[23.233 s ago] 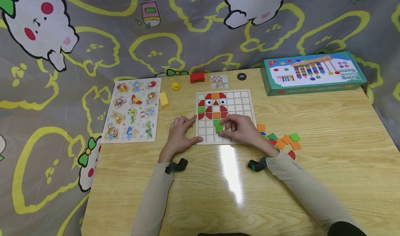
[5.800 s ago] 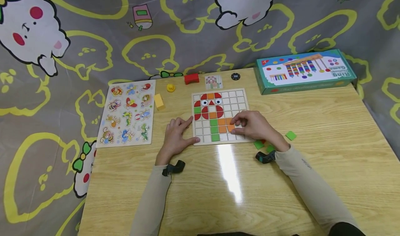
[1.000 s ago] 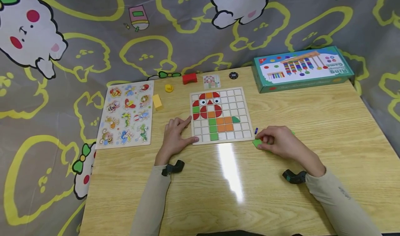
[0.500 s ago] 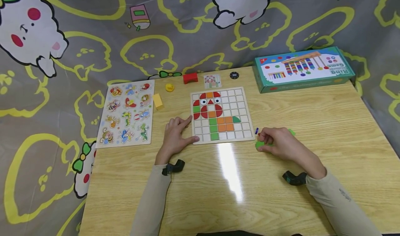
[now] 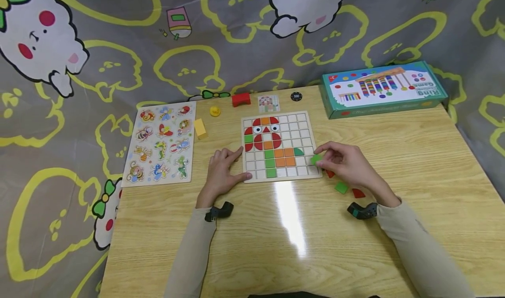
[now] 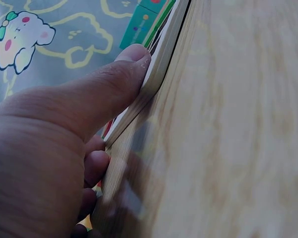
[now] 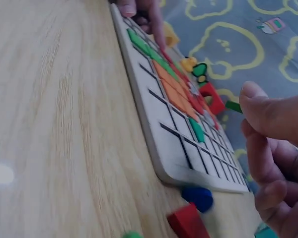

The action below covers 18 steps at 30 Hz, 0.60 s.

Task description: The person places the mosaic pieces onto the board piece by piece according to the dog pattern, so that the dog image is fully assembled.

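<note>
At the right edge of the white grid board, my right hand pinches a green square tile between thumb and index finger. In the right wrist view the tile is held up above the board's surface. My left hand rests at the board's lower left, thumb on the corner and index finger against the left side. Tiles on the board form a red figure with two eye tiles, a column of green squares, an orange block and a dark green quarter-round.
Loose tiles lie right of the board, including a green square and a red quarter-round. Behind it are a pattern card, a red block, a black chip and a game box. An insect puzzle lies left.
My right hand has picked up a green tile from the loose ones and carried it to the board's right edge. Earlier, green, orange and dark green tiles were added. The left hand stays put.
</note>
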Each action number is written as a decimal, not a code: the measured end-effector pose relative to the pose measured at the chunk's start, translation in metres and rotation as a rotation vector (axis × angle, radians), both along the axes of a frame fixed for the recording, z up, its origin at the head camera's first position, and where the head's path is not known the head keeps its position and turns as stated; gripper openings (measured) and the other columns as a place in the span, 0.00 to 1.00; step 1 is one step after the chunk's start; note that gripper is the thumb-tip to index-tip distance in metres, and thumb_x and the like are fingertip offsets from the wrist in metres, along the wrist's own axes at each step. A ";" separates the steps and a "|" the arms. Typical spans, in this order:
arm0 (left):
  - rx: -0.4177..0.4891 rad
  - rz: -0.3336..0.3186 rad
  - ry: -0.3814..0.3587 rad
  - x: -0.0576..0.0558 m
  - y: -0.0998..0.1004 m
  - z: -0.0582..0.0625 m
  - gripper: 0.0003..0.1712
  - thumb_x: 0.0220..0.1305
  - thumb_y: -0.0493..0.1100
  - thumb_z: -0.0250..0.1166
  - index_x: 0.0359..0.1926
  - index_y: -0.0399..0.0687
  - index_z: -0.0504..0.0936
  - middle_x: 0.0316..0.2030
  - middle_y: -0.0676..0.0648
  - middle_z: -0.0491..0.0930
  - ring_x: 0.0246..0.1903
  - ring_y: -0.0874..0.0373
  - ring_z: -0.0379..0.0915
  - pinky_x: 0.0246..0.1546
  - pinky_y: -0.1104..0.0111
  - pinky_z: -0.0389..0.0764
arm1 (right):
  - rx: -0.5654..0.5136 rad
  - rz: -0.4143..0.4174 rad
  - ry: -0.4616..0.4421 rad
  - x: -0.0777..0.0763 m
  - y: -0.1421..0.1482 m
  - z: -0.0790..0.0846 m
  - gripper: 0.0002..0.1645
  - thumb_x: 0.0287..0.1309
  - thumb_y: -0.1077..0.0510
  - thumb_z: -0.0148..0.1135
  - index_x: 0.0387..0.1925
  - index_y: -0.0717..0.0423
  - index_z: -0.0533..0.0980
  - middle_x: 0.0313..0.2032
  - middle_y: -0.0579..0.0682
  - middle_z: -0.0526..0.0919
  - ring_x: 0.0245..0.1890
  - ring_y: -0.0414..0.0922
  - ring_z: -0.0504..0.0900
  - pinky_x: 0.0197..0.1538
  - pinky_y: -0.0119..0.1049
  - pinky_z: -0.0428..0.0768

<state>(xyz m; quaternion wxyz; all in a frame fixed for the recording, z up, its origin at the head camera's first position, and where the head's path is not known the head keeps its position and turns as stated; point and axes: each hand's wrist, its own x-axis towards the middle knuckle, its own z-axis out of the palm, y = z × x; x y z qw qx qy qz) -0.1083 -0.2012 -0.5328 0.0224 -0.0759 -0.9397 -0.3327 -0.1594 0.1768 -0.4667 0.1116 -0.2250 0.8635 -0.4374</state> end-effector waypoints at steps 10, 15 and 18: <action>-0.014 -0.003 -0.016 0.000 0.001 -0.001 0.52 0.48 0.71 0.72 0.73 0.62 0.66 0.43 0.53 0.68 0.40 0.55 0.55 0.44 0.62 0.55 | 0.104 0.043 0.243 -0.018 -0.030 -0.024 0.19 0.42 0.55 0.81 0.37 0.54 0.83 0.28 0.46 0.81 0.26 0.40 0.74 0.31 0.31 0.71; -0.018 0.002 -0.020 -0.001 0.001 -0.001 0.52 0.48 0.71 0.72 0.73 0.62 0.66 0.43 0.53 0.68 0.40 0.55 0.55 0.43 0.63 0.55 | 0.166 0.032 0.262 -0.020 -0.035 -0.029 0.19 0.40 0.54 0.82 0.36 0.54 0.84 0.29 0.47 0.80 0.27 0.41 0.72 0.33 0.34 0.70; -0.018 0.007 -0.021 -0.001 0.000 0.000 0.52 0.48 0.70 0.72 0.73 0.62 0.66 0.43 0.53 0.68 0.40 0.55 0.56 0.43 0.63 0.55 | 0.181 0.033 0.269 -0.021 -0.037 -0.029 0.19 0.41 0.53 0.82 0.36 0.53 0.85 0.29 0.46 0.80 0.27 0.42 0.72 0.33 0.35 0.69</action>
